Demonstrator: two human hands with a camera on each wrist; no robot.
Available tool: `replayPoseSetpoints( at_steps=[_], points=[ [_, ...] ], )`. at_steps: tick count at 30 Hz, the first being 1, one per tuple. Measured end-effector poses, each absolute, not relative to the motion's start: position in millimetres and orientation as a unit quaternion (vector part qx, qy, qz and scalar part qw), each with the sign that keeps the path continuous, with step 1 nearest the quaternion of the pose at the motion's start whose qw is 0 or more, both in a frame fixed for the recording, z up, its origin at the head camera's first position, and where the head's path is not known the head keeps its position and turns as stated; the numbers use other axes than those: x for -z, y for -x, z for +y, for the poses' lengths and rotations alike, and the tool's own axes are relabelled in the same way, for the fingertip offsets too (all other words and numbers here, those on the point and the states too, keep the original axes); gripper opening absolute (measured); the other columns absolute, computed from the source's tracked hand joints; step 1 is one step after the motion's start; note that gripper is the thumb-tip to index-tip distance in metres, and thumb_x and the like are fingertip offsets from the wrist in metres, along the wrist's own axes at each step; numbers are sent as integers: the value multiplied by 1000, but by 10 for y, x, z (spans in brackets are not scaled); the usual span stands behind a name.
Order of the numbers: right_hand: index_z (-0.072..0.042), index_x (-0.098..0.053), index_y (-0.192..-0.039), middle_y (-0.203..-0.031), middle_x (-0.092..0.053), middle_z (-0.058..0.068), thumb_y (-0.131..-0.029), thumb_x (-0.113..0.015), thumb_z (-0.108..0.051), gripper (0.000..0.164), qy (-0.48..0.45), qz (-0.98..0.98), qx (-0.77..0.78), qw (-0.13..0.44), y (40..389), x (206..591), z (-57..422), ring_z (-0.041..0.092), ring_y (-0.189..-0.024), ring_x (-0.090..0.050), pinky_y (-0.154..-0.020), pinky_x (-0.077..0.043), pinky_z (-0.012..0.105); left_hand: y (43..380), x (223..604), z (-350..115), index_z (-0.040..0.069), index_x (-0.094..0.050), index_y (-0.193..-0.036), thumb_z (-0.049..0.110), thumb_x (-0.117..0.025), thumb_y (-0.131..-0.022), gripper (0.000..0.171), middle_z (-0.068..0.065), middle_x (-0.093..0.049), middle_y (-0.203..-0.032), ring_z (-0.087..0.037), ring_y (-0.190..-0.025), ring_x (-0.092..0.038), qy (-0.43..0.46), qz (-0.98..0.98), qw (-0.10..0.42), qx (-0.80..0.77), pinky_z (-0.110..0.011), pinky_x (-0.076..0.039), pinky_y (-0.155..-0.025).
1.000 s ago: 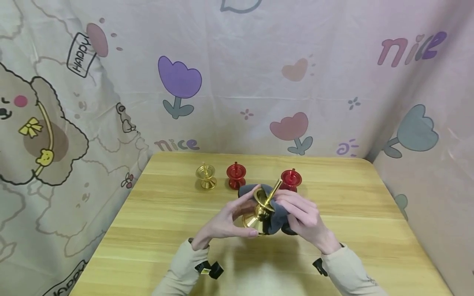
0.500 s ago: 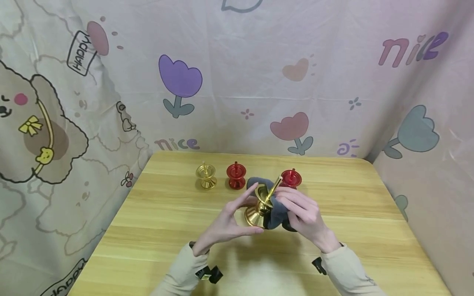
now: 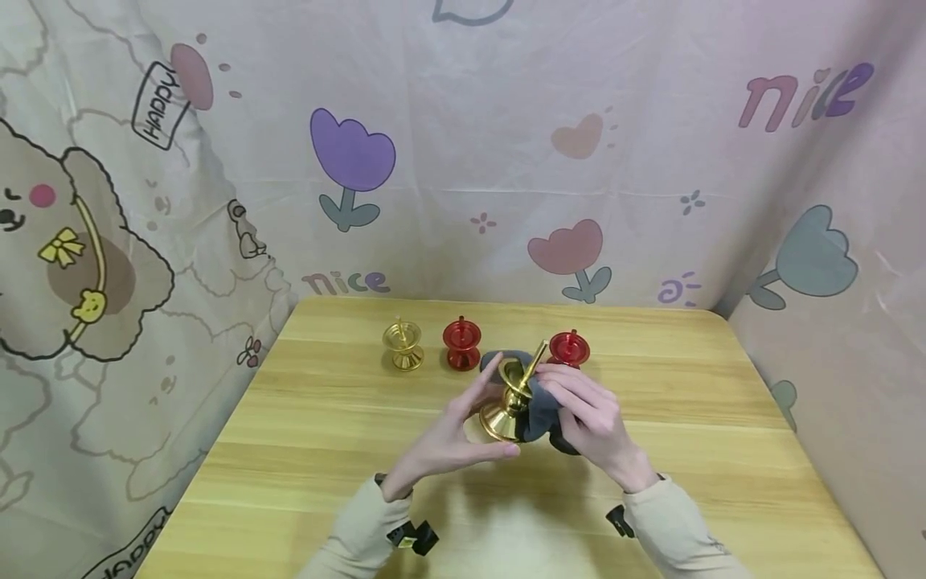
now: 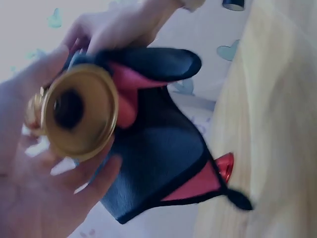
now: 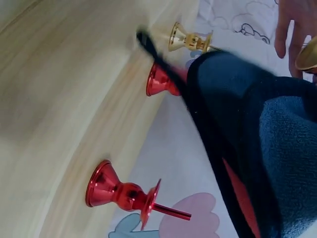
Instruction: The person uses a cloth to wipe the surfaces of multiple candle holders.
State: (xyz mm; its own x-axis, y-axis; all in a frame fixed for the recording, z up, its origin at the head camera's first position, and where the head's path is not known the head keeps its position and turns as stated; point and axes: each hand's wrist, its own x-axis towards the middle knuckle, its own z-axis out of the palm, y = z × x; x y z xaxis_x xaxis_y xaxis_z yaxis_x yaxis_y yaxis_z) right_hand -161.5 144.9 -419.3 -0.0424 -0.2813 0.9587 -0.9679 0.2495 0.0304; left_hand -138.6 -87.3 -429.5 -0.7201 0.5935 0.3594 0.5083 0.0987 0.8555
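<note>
Above the table, a gold candle holder with a spike and a round dish tilts between both hands. My left hand holds it, thumb below the base and forefinger by the dish. In the left wrist view the hollow underside of the candle holder faces the camera. My right hand pinches a blue-grey cloth against the holder's right side. The cloth hangs down, showing dark edging, a loop and pink parts. It hides some of the holder's stem.
Toward the back of the wooden table stand another gold candle holder, a red candle holder and a second red candle holder, partly behind the right hand. A printed curtain hangs behind.
Both hands have lifted the candle holder and cloth slightly. The left thumb has slid right along the underside of the base. The candle holders on the table have not moved.
</note>
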Motion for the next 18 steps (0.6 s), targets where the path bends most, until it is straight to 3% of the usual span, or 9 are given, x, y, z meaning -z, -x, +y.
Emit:
replayPoseSetpoints(
  at_steps=[5, 13, 18],
  points=[
    [9, -73, -99, -98, -73, 23, -98, -49, 1, 25, -490, -653, -367, 447, 1602, 4210, 1468, 34, -97, -71, -105, -53, 28, 1358, 4345, -842, 16, -16, -163, 7, -84, -81, 106, -16, -65, -133, -23, -123, -64, -364, 731, -5, -578, -37, -52, -108],
    [7, -71, -108, -104, -72, 22, -101, -48, -1, 25, -551, -640, -386, 371, 1619, 4210, 1587, 30, -117, -64, -113, -47, 31, 1372, 4352, -960, 15, -16, -163, -2, -81, -79, 107, -24, -66, -125, -13, -119, -63, -411, 662, 76, -622, -34, -52, -108],
    [5, -70, -114, -114, -70, 22, -97, -46, 4, 30, -556, -662, -381, 328, 1657, 4163, 1674, 28, -119, -62, -115, -45, 29, 1398, 4337, -958, 17, -15, -163, -2, -80, -80, 107, -24, -64, -128, -14, -123, -62, -416, 656, 85, -625, -35, -51, -109]
  ],
)
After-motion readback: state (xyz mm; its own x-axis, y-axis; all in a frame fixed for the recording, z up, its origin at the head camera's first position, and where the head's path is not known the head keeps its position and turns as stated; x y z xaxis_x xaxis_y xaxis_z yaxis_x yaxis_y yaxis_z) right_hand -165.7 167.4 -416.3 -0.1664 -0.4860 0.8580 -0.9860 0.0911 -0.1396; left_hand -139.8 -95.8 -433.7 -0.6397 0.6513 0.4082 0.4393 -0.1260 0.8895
